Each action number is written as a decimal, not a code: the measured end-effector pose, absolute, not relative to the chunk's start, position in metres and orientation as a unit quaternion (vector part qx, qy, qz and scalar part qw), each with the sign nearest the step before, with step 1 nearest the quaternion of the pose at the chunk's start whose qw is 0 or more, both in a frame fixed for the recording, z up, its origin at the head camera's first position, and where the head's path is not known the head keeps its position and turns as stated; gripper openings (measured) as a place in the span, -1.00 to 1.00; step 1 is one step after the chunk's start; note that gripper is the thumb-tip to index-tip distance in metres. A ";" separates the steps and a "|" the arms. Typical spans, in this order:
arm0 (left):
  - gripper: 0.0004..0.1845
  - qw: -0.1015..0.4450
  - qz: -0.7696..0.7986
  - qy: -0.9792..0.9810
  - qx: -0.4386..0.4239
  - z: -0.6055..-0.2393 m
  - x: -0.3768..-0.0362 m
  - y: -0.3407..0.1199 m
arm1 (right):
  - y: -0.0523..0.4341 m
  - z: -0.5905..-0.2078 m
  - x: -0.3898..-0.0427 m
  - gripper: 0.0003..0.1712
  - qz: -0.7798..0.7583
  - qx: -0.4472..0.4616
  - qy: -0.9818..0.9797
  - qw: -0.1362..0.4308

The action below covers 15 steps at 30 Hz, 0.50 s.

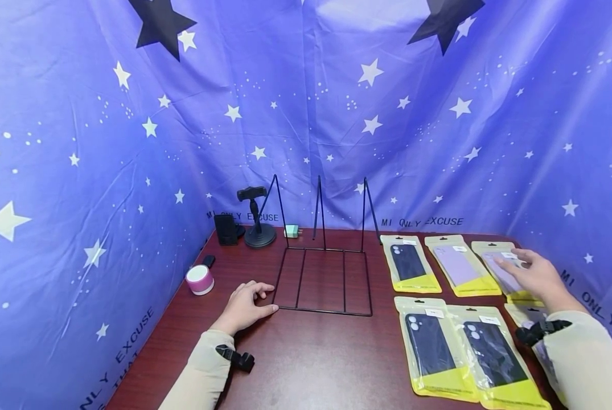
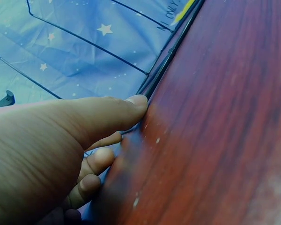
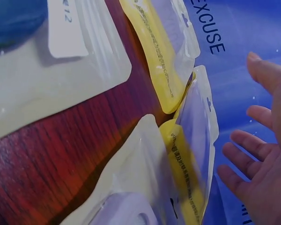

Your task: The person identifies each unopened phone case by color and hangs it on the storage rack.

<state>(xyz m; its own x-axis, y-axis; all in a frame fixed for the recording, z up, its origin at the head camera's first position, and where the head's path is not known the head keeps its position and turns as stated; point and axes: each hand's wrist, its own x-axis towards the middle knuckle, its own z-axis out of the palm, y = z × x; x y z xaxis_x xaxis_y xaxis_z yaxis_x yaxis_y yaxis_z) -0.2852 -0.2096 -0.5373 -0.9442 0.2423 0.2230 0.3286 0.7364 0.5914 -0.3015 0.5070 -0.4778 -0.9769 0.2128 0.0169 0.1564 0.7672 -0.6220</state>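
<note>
My left hand (image 1: 246, 307) rests at the front left corner of a black wire rack (image 1: 326, 311). In the left wrist view the straight thumb touches the rack's bar (image 2: 166, 65), the other fingers loosely bent below. My right hand (image 1: 538, 279) is over the rightmost back-row phone case package (image 1: 483, 246), thumb and fingers spread. In the right wrist view this hand appears apart from the yellow-banded packages (image 3: 189, 154), gripping nothing. Beside it lie a package with a lilac case (image 1: 456, 265) and one with a dark case (image 1: 407, 262).
Two dark-case packages (image 1: 431, 344) (image 1: 495, 353) overlap at the front right; another lies partly under the right forearm. A black phone stand (image 1: 259, 234), a black block (image 1: 226, 229), a green-white plug (image 1: 292, 231) and a pink-white round container (image 1: 200, 280) stand left. Starry blue cloth (image 1: 306, 114) encloses the table.
</note>
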 end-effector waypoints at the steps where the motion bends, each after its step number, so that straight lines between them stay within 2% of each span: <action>1: -0.51 0.066 -0.329 -0.929 -0.154 -0.537 -0.285 -0.210 | 0.508 -0.479 -0.302 0.16 0.323 -0.098 -0.940 0.042; 15: -0.52 0.065 -0.327 -0.930 -0.154 -0.538 -0.286 -0.209 | 0.521 -0.491 -0.309 0.05 0.286 -0.124 -0.950 0.020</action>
<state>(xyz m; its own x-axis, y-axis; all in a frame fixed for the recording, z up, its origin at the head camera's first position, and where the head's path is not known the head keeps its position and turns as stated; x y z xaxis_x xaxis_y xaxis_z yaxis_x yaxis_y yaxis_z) -0.2858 -0.2094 -0.5382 -0.9443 0.2433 0.2218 0.3286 0.7388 0.5884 -0.3094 0.5212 -0.4915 -0.9685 0.2470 -0.0332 0.2243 0.8059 -0.5480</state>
